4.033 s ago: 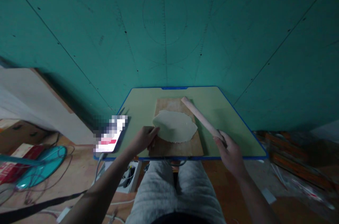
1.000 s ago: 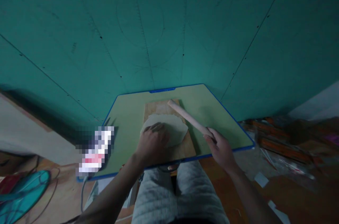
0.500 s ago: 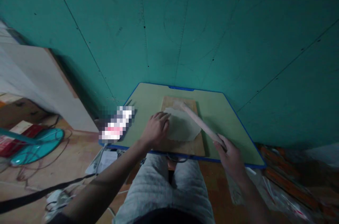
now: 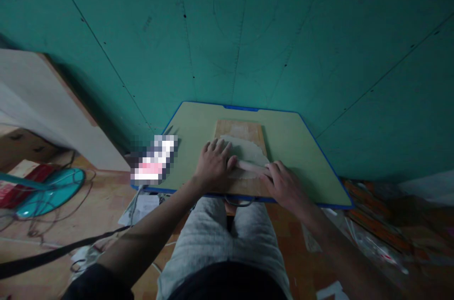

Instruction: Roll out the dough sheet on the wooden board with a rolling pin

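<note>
A thin wooden rolling pin [image 4: 250,167] lies crosswise over a flat pale sheet of dough [image 4: 244,147]. Under the dough is a wooden board [image 4: 238,126]. My left hand [image 4: 214,164] covers the pin's left end, its thumb against the pin and its fingers reaching forward over the dough's left edge. At the other end, my right hand [image 4: 284,183] closes round the pin with bent fingers. Both palms hide the ends of the pin.
The board rests on a small folding table [image 4: 296,149] with a blue rim, against a green wall [image 4: 149,54]. A blurred-out phone-like object [image 4: 155,160] lies at the table's left, with a cable. Cords and a turquoise round base [image 4: 53,193] are on the floor.
The rolling pin has swung from slanting up off the right side to lying across the dough. My right hand has moved left and inward; my left hand has come onto the pin's end.
</note>
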The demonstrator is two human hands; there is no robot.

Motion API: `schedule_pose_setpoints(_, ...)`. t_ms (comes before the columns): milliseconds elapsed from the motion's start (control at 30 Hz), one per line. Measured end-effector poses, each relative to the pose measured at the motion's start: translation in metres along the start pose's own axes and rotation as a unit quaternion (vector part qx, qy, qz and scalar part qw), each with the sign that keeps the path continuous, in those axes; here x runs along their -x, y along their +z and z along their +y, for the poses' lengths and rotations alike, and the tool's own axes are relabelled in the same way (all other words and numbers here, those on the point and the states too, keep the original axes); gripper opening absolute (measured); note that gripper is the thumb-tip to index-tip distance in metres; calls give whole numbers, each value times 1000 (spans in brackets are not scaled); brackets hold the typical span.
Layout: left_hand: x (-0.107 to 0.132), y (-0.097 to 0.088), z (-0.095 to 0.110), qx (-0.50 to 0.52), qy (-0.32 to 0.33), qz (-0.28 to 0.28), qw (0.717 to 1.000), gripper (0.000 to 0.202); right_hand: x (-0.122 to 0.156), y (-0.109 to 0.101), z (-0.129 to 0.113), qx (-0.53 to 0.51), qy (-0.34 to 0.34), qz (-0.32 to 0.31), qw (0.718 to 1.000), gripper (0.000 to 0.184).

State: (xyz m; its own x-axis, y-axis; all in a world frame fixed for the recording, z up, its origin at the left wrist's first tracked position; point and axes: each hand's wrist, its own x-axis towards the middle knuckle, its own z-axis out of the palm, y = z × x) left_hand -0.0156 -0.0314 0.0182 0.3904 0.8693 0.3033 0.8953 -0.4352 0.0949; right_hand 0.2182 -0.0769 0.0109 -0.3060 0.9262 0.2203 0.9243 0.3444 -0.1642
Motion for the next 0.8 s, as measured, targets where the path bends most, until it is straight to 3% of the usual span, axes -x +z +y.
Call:
schedule_pose_setpoints(167, -28, 7, 4, -16, -14, -9, 1000, 46, -11, -1, 8, 60, 61, -46, 995, 33)
schedule_pose_setpoints(367, -68, 21, 3, -19, -21, -40, 999, 43, -46, -2, 33, 63, 111, -97, 987, 40)
schedule_pose_setpoints(533, -98, 26, -3, 8, -33, -84, 996, 49, -72, -6, 47, 135, 50, -156, 977, 31)
schedule_pose_setpoints(633, -95, 24, -3, 2, -18, -64, 998, 49, -68, -10, 38, 141, 61, -163, 975, 34)
schedule_pose_setpoints(733, -73, 19, -3, -10, 9, -36, 999, 49, -44, -13, 14, 88, 148, -124, 977, 52)
schedule_pose_setpoints(800, -54, 14, -3, -23, 24, -29, 999, 49, -21, -16, -6, 70, 163, -104, 979, 57)
